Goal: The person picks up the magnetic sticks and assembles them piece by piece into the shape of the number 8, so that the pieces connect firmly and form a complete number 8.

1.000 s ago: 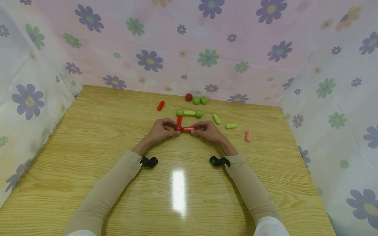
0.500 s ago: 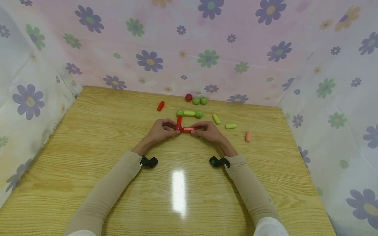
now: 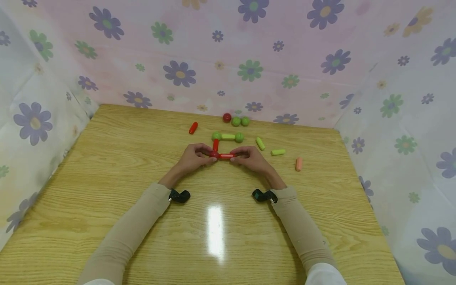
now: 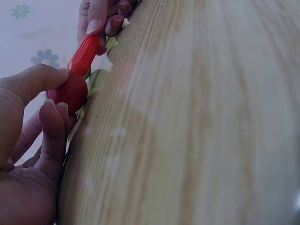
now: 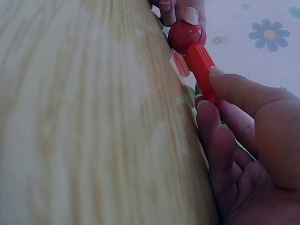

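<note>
A: Talk me thru the feed, L to R.

B: On my head cam, first a loose red rod (image 3: pixel 193 128) on the wood table (image 3: pixel 142 221). Then the person's L hand (image 3: pixel 192 159), thumb + fingers pinching a dark red ball (image 4: pixel 72 91), approx. mid-table.

A: What's touching that ball?

B: A second red rod (image 3: pixel 215 145) runs from it twd the back, up to a green ball (image 3: pixel 216 136). From there a lime rod (image 3: pixel 228 137) goes R to another green ball (image 3: pixel 239 137). Behind, nr the floral cloth (image 3: pixel 199 47): a spare red ball (image 3: pixel 227 117) beside two green balls (image 3: pixel 236 121).

A: And the R hand?

B: R hand (image 3: pixel 251 159) grips the R end of the held red rod (image 3: pixel 226 156) betw. thumb + fingers; L end's against the pinched ball. Can't tell if it's fully seated.

A: Further R?

B: Two loose lime rods (image 3: pixel 260 143), then an orange rod (image 3: pixel 299 164), all lying apart.
</note>
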The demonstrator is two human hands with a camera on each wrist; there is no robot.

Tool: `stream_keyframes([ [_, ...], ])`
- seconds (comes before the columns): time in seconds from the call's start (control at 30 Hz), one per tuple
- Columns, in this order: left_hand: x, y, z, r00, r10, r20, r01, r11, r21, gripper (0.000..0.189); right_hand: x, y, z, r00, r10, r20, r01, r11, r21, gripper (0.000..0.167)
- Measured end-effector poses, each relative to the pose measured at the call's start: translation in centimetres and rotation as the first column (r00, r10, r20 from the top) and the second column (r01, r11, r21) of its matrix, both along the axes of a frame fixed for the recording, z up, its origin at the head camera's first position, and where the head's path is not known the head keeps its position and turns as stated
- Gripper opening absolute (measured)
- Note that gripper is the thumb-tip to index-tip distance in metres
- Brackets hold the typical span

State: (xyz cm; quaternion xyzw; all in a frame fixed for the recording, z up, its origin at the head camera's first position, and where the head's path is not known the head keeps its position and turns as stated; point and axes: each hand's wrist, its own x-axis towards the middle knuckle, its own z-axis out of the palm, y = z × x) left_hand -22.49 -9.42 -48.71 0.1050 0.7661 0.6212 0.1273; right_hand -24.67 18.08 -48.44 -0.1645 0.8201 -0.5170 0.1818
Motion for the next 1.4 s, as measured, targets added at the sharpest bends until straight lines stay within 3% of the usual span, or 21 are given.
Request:
stream_keyframes([
  [0.27, 0.0, 0.0, 0.1, 1.000, 0.004, -0.007, -0.004, 1.000, 0.002, 0.031, 0.1, 0.6, 0.2, 1.000, -0.002, 0.007, 0.002, 1.000, -0.021, 0.030],
  [0.6, -0.1, 0.1, 0.0, 1.000, -0.011, 0.019, 0.011, 1.000, 0.019, 0.038, 0.2, 2.0, 0.6, 0.995, -0.091, -0.037, 0.084, 0.985, -0.152, 0.030],
  [0.8, -0.1, 0.1, 0.1, 1.000, -0.003, 0.018, 0.002, 1.000, 0.022, 0.035, -0.9, 2.1, 1.2, 0.978, -0.197, -0.072, 0.171, 0.948, -0.268, 0.030],
  [1.07, 0.0, 0.0, 0.2, 1.000, 0.002, 0.006, -0.002, 1.000, 0.015, 0.029, -3.9, 1.9, 2.3, 0.930, -0.343, -0.131, 0.272, 0.883, -0.381, 0.023],
  [1.2, 0.0, -0.1, 0.2, 1.000, -0.003, 0.003, 0.003, 1.000, 0.018, 0.031, -5.1, 1.8, 3.5, 0.916, -0.364, -0.170, 0.293, 0.894, -0.339, 0.020],
  [1.4, -0.2, -0.1, -0.1, 1.000, -0.007, 0.019, 0.007, 1.000, 0.020, 0.035, -5.6, 1.3, 5.8, 0.913, -0.318, -0.256, 0.262, 0.937, -0.230, 0.027],
])
